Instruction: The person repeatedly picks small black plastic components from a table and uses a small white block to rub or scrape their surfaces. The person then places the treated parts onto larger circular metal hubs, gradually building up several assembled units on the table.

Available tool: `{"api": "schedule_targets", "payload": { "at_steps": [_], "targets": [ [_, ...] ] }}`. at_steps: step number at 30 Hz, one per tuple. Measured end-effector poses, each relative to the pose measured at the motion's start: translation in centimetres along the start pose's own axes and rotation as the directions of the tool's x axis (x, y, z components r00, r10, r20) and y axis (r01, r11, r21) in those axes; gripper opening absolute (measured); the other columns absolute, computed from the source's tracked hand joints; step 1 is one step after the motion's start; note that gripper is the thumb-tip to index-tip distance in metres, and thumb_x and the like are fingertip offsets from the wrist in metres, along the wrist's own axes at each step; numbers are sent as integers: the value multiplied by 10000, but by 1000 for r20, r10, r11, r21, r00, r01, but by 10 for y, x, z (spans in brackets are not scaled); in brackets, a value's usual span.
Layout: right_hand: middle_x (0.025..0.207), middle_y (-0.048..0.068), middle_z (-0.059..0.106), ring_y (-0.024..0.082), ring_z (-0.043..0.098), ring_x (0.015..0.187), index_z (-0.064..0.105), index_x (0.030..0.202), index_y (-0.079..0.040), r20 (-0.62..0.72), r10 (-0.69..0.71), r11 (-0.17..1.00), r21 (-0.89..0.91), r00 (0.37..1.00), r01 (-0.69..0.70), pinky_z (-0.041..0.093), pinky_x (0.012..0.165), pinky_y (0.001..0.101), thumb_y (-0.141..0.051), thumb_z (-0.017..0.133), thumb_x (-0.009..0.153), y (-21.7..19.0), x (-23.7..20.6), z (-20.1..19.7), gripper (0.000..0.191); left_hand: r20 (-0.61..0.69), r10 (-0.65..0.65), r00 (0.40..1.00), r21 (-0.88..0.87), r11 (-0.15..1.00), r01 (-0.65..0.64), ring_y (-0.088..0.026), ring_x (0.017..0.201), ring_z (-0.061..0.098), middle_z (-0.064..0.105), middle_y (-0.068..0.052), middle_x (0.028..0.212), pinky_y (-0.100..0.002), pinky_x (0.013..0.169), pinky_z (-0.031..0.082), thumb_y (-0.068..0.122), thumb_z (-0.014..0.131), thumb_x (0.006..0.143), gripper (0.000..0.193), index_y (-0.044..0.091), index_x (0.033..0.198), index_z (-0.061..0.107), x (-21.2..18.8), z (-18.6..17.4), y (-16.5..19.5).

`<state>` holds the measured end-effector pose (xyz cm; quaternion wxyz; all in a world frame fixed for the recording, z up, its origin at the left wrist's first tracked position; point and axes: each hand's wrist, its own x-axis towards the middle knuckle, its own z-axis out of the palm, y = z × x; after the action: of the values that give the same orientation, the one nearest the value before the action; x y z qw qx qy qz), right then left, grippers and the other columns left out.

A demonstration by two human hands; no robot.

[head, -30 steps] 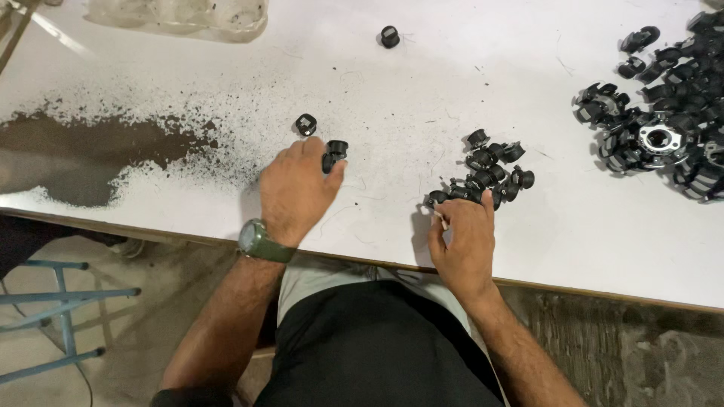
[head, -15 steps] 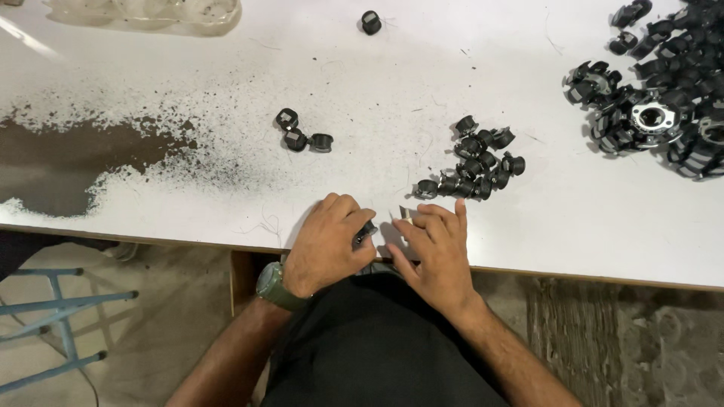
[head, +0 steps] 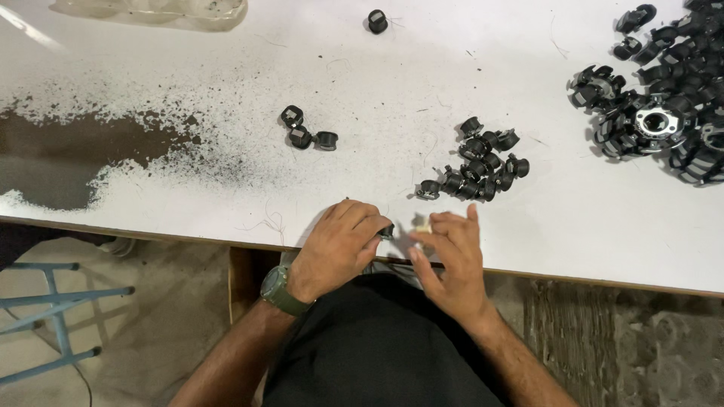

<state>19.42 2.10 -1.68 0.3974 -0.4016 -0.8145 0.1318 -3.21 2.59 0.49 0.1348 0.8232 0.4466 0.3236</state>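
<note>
My left hand [head: 335,245] rests at the near edge of the white table [head: 226,90] with its fingers closed on a small black plastic part [head: 387,231]. My right hand [head: 450,260] is just beside it, pinching a small pale piece [head: 422,225] between thumb and fingertips. A pile of several small black parts [head: 481,167] lies just beyond my right hand. Three more black parts [head: 305,134] lie apart to the left of the pile.
A large heap of black ring-shaped parts [head: 664,113] fills the far right of the table. One lone black part [head: 377,20] sits at the far edge. Dark powder [head: 83,151] stains the left side. A clear plastic tray [head: 151,9] lies far left. A blue stool [head: 53,316] stands below.
My left hand drew back from the three black parts to the near edge. My right hand left the pile and joined it, and the two now hold small pieces close together.
</note>
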Motion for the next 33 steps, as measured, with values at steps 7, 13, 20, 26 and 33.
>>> {"api": "schedule_targets", "payload": {
  "at_steps": [7,13,20,26,33],
  "targets": [
    [1089,103,589,327,531,1234,716,1155,-65,123,26,978,-209,992,0,166,1224,637,-246,880,763,-10,14,9,462,-112,68,991,-44,996,-73,-331,1170,606,653,-122,1194,-458,996,480,78,706,791,332,29,1113,644,2,-17,13],
    [1076,105,585,314,539,1213,703,1075,-73,58,16,975,-223,998,-3,166,1243,639,-265,897,758,-13,9,13,419,168,-499,850,-13,861,508,-250,852,608,654,-58,861,-416,788,495,329,789,899,264,77,846,732,-9,-18,29],
    [1071,105,571,331,550,1173,719,1071,-70,24,35,971,-237,999,-28,162,1223,625,-263,900,738,-15,4,16,426,51,-323,945,-10,946,324,-266,1006,589,641,-88,1068,-415,843,502,255,777,871,200,76,957,751,-17,-6,27],
    [984,44,594,271,620,1148,712,1118,-92,-72,-75,995,-76,995,69,191,1302,590,-14,794,841,-15,-17,9,298,-114,-242,964,80,964,252,-343,1229,522,599,-156,1263,-491,988,432,265,823,789,313,59,1003,724,-25,-8,36],
    [1052,95,672,269,639,1129,629,1083,-48,-43,-31,999,-17,999,30,200,1252,624,4,795,810,-19,-21,24,323,-155,-170,973,105,977,188,-298,1330,506,604,-102,1324,-506,1060,395,149,794,838,172,90,989,737,-28,9,33]
  ]
}}
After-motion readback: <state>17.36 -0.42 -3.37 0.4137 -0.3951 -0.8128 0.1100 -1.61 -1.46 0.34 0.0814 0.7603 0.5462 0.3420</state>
